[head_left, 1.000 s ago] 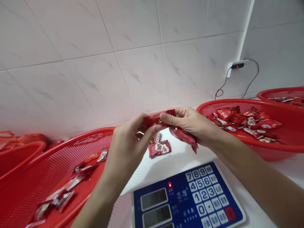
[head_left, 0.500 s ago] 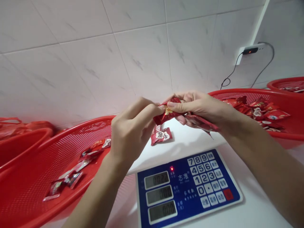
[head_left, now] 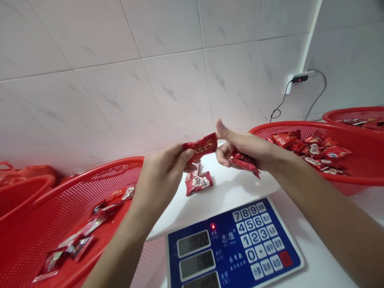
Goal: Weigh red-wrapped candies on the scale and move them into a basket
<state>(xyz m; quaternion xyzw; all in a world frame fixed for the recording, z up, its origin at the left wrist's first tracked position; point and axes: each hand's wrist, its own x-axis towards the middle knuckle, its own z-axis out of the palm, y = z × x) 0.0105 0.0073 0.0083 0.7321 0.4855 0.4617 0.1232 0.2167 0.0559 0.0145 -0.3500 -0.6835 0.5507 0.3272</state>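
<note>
Pinched between the thumb and fingers of my left hand point(head_left: 163, 170) is a red candy packet point(head_left: 201, 147) with gold print, held above the scale's white pan point(head_left: 228, 180). My right hand point(head_left: 237, 146) has its thumb raised, and its curled fingers keep another red packet point(head_left: 245, 163) against the palm; how many it holds I cannot tell. Beneath my left hand, a red packet with a white label and black characters point(head_left: 199, 183) lies on the pan, partly over another one. The scale's blue panel point(head_left: 231, 240) faces me, its red light lit and its top display showing digits.
To the left a red mesh basket point(head_left: 18, 240) holds several scattered packets. On the right another red basket point(head_left: 360, 156) has a pile of them, with a further basket point(head_left: 357, 114) behind. A power strip point(head_left: 300, 78) with cables hangs on the tiled wall.
The hands have drawn apart. The gold-printed packet, earlier between both hands, is now in my left hand alone, and my right thumb has lifted. The view has tilted slightly up.
</note>
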